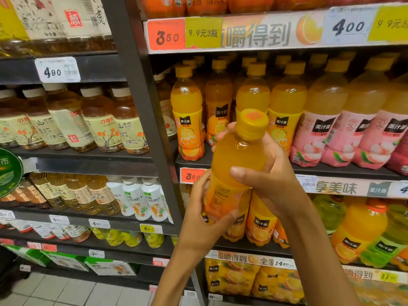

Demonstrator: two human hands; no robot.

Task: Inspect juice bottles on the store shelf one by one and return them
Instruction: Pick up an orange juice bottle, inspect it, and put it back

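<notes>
I am in the middle of checking one orange juice bottle (237, 164), held out in front of the shelf (331, 171) it belongs on, between me and the row of matching bottles (220, 107). My left hand (204, 217) cups it low down, thumb and fingers curled round the label end, and my right hand (268, 175) wraps the upper body just under the neck, thumb lying across the front. So both hands are clamped on the same bottle, close together, and it leans with its cap (252, 121) tilted up and away to the right

The bottle is clear plastic, smooth and rounded at the shoulder, full of cloudy orange juice. The cap is yellow with fine ribs round its side and a reddish mark on top. A glossy printed wrap covers the lower half, with small print turned towards me

I judge the looking-over is under way, not finished. Next I would turn it to read the wrap, then stand it upright and slide it into the front of the orange row, beside the pink peach bottles (344, 133), without knocking its neighbours
</notes>
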